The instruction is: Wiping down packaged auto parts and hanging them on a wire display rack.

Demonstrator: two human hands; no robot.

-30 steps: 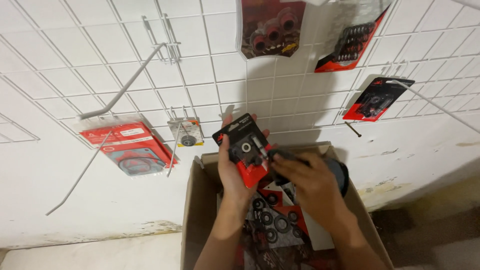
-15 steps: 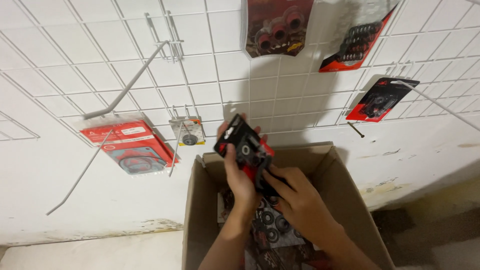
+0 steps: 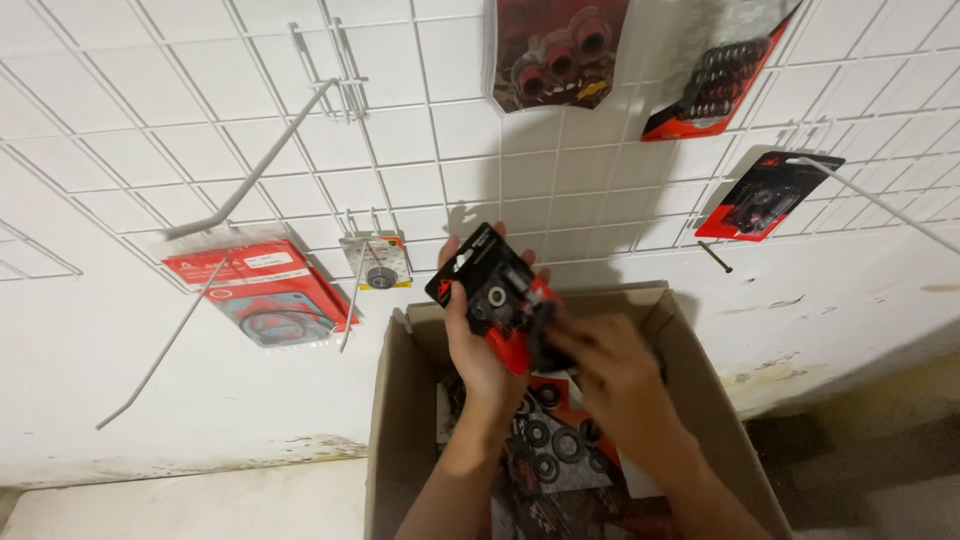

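Black-and-red blister pack [image 3: 492, 293] lifted above the cardboard box [image 3: 395, 420].
My left hand [image 3: 478, 350] clamps it from behind, face toward me; my right hand [image 3: 612, 372], at four o'clock, curls fingers around its lower end, steadying it.

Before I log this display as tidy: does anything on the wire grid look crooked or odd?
Yes. The red flat packet at lower left hangs tilted, and a long white hook above it juts out bare. The left hand holds a black-and-red packet over the cardboard box.
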